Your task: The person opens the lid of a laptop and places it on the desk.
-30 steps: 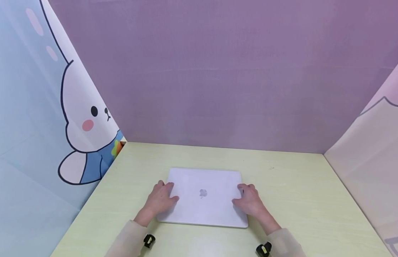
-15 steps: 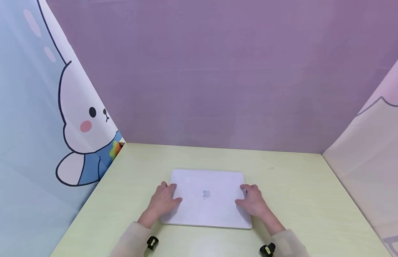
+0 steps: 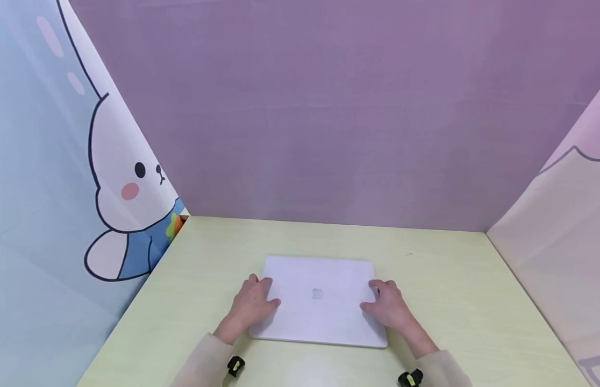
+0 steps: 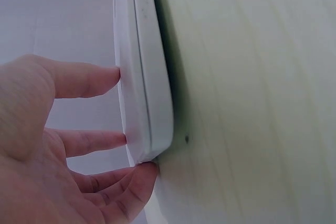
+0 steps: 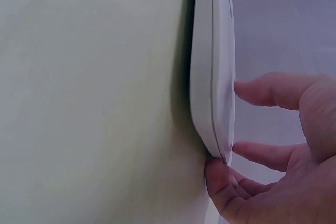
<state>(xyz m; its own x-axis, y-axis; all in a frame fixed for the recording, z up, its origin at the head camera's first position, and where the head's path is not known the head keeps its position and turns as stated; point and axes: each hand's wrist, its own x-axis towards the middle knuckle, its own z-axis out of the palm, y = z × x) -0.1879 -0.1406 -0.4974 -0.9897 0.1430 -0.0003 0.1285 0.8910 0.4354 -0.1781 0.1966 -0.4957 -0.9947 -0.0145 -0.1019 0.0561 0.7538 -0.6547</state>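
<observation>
A silver laptop (image 3: 324,325) lies with its lid down on the pale table, its logo facing up. My left hand (image 3: 251,303) grips its left side and my right hand (image 3: 389,306) grips its right side. In the left wrist view, the thumb and a finger touch the lid while other fingers curl at the side edge of the laptop (image 4: 139,87). Much the same hold shows in the right wrist view, where a curled finger meets the edge of the laptop (image 5: 207,77) low down. The laptop's underside is hidden.
The pale wood-look table (image 3: 455,290) extends around the laptop. A purple panel (image 3: 300,118) stands along its back edge. On the left hangs a blue sheet with a cartoon rabbit (image 3: 130,166), and on the right a pale printed sheet (image 3: 561,231).
The laptop has slid a little to the right across the table, both hands moving along with it. Their hold on its sides looks unchanged.
</observation>
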